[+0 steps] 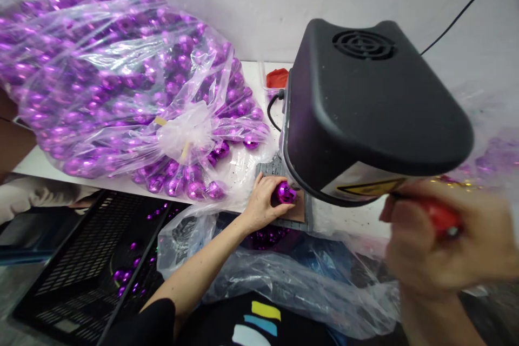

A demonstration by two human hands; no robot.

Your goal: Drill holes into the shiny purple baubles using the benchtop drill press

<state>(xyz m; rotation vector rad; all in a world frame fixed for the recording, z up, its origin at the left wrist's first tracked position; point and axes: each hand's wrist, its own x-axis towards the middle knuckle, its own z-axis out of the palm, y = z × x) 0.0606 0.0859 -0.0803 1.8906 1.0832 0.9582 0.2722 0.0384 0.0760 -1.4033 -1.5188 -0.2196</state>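
Observation:
My left hand (pixel 265 198) grips a shiny purple bauble (pixel 286 192) between thumb and fingers, low over the grey base (pixel 308 213) of a machine. Above and to the right of the bauble looms the machine's black housing (pixel 381 97), with a round vent on top and a yellow warning label. My right hand (pixel 454 238), blurred, is closed around a red handle (pixel 441 218) beside the housing. Whether the handle joins the machine is hidden behind the housing.
A large clear bag (pixel 121 75) full of purple baubles covers the table's left side. Below it stands a black plastic crate (pixel 68 265) with purple pieces. Clear plastic sheeting (pixel 300 281) hangs at the table's front edge. A red item (pixel 277 78) lies behind the machine.

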